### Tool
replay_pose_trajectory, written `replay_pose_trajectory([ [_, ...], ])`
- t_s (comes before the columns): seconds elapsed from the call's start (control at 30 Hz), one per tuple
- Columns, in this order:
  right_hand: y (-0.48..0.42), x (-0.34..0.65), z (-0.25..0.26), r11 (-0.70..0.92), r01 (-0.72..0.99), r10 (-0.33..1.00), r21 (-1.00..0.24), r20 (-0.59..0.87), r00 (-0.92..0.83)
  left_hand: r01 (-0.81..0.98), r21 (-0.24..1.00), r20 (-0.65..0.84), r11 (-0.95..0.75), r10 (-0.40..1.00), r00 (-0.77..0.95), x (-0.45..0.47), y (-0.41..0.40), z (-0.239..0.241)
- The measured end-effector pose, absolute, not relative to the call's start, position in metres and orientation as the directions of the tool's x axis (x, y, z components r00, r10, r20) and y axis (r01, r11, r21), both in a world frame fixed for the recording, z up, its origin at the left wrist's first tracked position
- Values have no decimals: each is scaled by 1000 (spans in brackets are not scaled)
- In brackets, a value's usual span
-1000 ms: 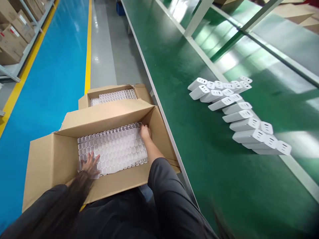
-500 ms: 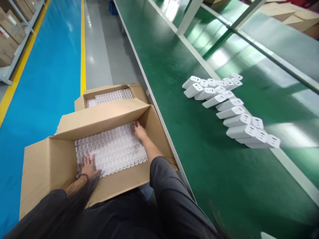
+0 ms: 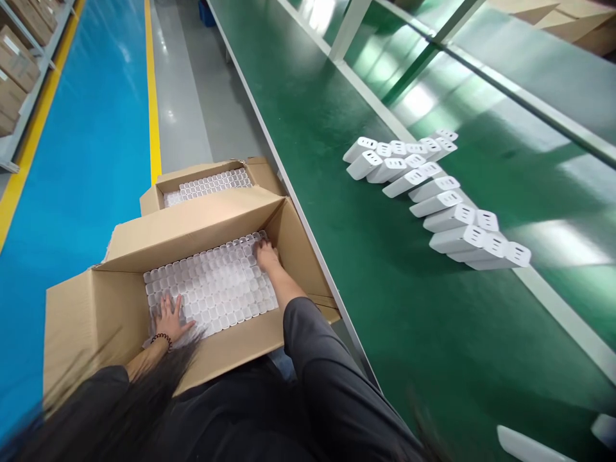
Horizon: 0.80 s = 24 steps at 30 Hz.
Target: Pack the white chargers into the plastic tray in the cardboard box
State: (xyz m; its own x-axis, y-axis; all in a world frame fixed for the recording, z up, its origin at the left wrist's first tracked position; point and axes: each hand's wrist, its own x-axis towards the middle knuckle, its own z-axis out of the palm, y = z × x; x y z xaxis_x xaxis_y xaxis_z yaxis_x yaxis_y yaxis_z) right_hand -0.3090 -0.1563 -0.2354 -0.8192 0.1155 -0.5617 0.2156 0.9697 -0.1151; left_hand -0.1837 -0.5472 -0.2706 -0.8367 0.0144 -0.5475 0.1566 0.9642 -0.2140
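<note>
A deep cardboard box (image 3: 235, 346) holds closely packed rows of small whitish pieces (image 3: 216, 282) with rounded rectangular ends. My left hand (image 3: 168, 319), a dark coiled band on its wrist, lies with spread fingers on the left end of the rows. Toward the far right corner inside the box, my right hand (image 3: 267, 256) touches the pieces. Its fingers point down and are slightly apart, their tips partly hidden. A clear film or sheet seems to lie near my left hand.
Behind the box stands a second cardboard box (image 3: 161, 192) with similar pieces. The green worktable (image 3: 375, 256) on the right carries several white slotted power adapters (image 3: 452, 237) standing in a staggered line. A shelf with cartons (image 3: 17, 64) is at the far left, beside the blue floor (image 3: 96, 96).
My right hand has shifted slightly nearer to me at the rows' right end, its fingers more bent. My left hand stays in place. The view has moved a little.
</note>
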Motion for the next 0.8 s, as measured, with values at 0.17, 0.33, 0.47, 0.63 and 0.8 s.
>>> replay_pose_trajectory([
  [0.17, -171, -313, -237, 970, 162, 1, -184, -659, -752, 249, -130, -588, 960, 128, -799, -190, -535, -273],
  [0.33, -172, -309, -248, 972, 199, 52, -128, -706, -706, 239, -116, -618, 964, 118, -777, -185, -537, -277],
  [0.47, -162, -301, -254, 974, 172, 28, -150, -668, -743, 199, -135, -599, 971, 80, -796, -186, -541, -276],
  [0.63, -148, -293, -257, 967, 185, 47, -177, -589, -807, 231, -118, -549, 966, 130, -825, -191, -530, -268],
  [0.8, -152, -296, -252, 946, 295, 174, -131, -561, -809, 367, -19, -479, 930, 313, -820, -217, -486, -259],
])
